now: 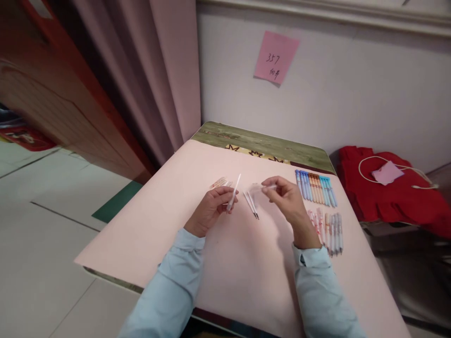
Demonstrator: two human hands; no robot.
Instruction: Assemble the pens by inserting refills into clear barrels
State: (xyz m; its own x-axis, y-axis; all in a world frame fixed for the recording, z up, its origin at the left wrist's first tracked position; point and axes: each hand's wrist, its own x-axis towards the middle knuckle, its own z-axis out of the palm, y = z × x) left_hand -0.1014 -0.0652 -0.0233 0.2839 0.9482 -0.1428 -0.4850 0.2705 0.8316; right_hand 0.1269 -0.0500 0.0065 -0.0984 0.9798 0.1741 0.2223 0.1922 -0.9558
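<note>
Pinched in my left hand (214, 206) is a slim white pen refill (235, 190), tilted with its upper end leaning right. My right hand (283, 192) has thumb and fingers closed on a small clear plastic piece (271, 187), too blurred to name exactly. Between the hands, white pen refills (251, 204) with dark tips lie on the pink table cover. Just beyond my left hand lie several small patterned clear pieces (219, 183), partly hidden by the fingers.
At the table's right are a row of blue, brown and turquoise pens (315, 188) and a nearer row of pale pens (333, 232). A red cloth (394, 192) with a cord lies beyond the right edge. A pink note (276, 57) hangs on the wall behind.
</note>
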